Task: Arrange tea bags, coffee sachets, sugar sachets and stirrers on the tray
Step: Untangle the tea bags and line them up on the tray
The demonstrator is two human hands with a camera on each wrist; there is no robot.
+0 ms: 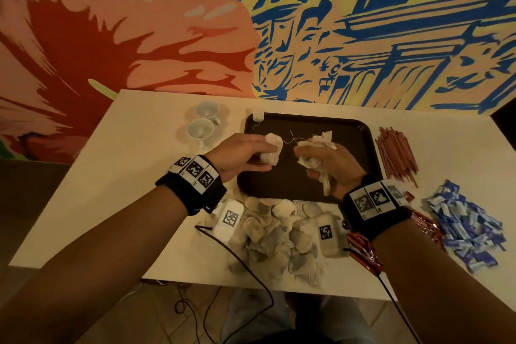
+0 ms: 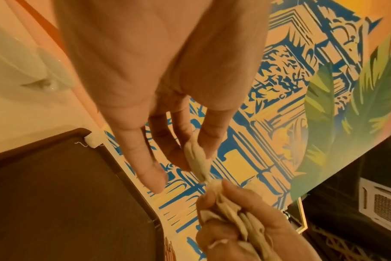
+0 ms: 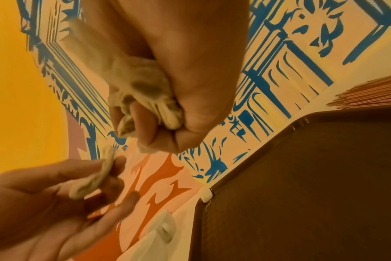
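Left hand point(image 1: 240, 155) pinches single tea bag point(image 1: 272, 151); right hand point(image 1: 332, 166) clenches tea bag bunch point(image 1: 315, 148), both over tray point(image 1: 357, 131), frame centre.

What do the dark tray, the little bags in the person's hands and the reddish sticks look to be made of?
Tray: probably moulded plastic, dark brown, matt, with rounded corners and a raised rim.
Tea bags: thin off-white filter paper, crumpled and soft, with fine threads trailing.
Stirrers: thin, flat reddish-brown strips, straight; plastic or wood, I cannot tell.
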